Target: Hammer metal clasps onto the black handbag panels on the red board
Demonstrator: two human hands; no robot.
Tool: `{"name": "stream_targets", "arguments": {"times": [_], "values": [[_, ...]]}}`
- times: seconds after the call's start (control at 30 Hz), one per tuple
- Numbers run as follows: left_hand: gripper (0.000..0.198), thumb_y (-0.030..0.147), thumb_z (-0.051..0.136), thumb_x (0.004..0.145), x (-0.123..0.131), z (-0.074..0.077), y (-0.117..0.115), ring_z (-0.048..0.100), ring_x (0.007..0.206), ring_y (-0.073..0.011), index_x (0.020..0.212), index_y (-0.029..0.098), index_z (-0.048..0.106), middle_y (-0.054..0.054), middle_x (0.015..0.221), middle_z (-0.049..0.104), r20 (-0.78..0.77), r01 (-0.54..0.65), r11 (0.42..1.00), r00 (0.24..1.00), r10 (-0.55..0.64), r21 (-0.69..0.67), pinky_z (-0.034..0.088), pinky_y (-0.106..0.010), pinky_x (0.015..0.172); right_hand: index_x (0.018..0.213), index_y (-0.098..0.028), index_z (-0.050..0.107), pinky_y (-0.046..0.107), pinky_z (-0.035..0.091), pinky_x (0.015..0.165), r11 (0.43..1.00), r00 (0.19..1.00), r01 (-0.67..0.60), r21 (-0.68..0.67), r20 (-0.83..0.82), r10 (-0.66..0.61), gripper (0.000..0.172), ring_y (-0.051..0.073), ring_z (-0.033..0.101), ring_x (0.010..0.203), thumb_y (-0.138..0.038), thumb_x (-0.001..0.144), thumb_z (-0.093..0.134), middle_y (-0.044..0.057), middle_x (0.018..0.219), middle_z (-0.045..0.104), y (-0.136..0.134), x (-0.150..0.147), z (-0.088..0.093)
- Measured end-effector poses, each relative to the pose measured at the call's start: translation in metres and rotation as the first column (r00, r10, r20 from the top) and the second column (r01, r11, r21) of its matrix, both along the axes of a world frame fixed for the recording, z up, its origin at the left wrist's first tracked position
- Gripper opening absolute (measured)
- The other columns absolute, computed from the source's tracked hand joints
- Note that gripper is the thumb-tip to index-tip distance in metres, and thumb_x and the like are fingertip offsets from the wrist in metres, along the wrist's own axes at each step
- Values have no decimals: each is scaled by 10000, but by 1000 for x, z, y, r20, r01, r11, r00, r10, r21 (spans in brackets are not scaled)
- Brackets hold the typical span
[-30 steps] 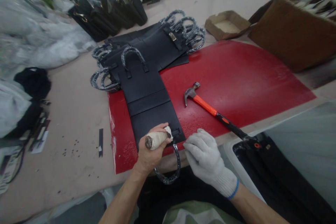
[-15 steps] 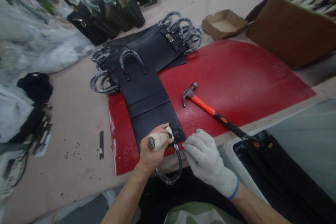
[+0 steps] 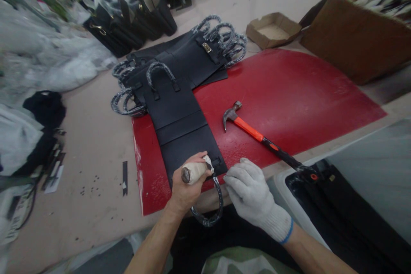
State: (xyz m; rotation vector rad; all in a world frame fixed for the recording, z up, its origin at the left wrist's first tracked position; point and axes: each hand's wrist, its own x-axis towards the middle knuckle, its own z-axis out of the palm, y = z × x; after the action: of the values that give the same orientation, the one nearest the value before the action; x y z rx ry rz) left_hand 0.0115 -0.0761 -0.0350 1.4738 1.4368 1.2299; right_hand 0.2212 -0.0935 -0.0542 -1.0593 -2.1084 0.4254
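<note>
Holding | left grip (image 3: 184, 192) | wrapped tool (image 3: 195, 171) | butt (image 3: 185, 175) leftward, axis rising rightward

The red mat (image 3: 305, 90) lies open at centre right; 1 hammer (image 3: 247, 129) crosses its edge; stacked panels (image 3: 189, 60) block upper centre; left hand (image 3: 183, 192) and right hand (image 3: 249, 192) crowd lower centre.

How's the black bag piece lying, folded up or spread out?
Spread out: the bag piece lies long and flat, with its near handle and far handle well apart.
</note>
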Motion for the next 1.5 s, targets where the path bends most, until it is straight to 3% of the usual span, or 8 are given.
{"name": "stream_targets", "arguments": {"times": [0.2,0.47,0.6,0.77,0.97,1.5], "values": [[210,291,819,840,0,-3,-1,753,1075,-281,980,169,720,-128,1163,772,-4,-7,1000,1000,7,24,640,-470,992,1028,-201,683,589,458,1083,1000,1000,-8,-4,2,8,214,278,594,985,-79,928,539,75,1038,677,0,0,0],[176,200,768,876,2,-3,-9,721,1103,-245,1038,175,703,-125,1204,729,-147,57,986,989,-33,157,603,-408,1011,1080,-189,659,569,438,1090,999,998,6,-41,-66,-9,203,271,608,999,-80,961,535,72,1063,673,2,1,9],[174,240,796,859,2,2,-10,720,984,-213,996,168,717,-99,1104,713,-168,-10,992,985,32,130,616,-350,922,1103,-179,668,565,450,1062,995,992,92,-34,-80,-94,202,286,613,1015,-87,965,553,85,1084,676,13,-3,11],[180,242,805,856,1,1,-9,715,995,-212,998,167,722,-95,1108,709,-143,-12,993,989,28,115,606,-337,932,1064,-169,693,578,477,977,990,990,139,-4,19,-139,180,335,592,1016,-122,952,560,103,1069,687,26,-10,8],[170,201,790,861,-1,0,-4,717,1024,-203,1014,174,719,-88,1138,720,-123,61,992,991,-48,106,601,-316,942,1060,-167,704,587,451,1013,991,990,130,-15,56,-129,192,328,592,1018,-142,964,540,99,1088,690,26,-10,2],[154,184,765,861,4,0,-2,722,1037,-210,1001,179,700,-91,1129,738,-197,38,990,980,-11,135,595,-338,973,1074,-167,696,560,436,1038,992,991,122,-5,64,-122,207,315,590,1027,-146,982,512,96,1105,690,25,-9,2]]}}
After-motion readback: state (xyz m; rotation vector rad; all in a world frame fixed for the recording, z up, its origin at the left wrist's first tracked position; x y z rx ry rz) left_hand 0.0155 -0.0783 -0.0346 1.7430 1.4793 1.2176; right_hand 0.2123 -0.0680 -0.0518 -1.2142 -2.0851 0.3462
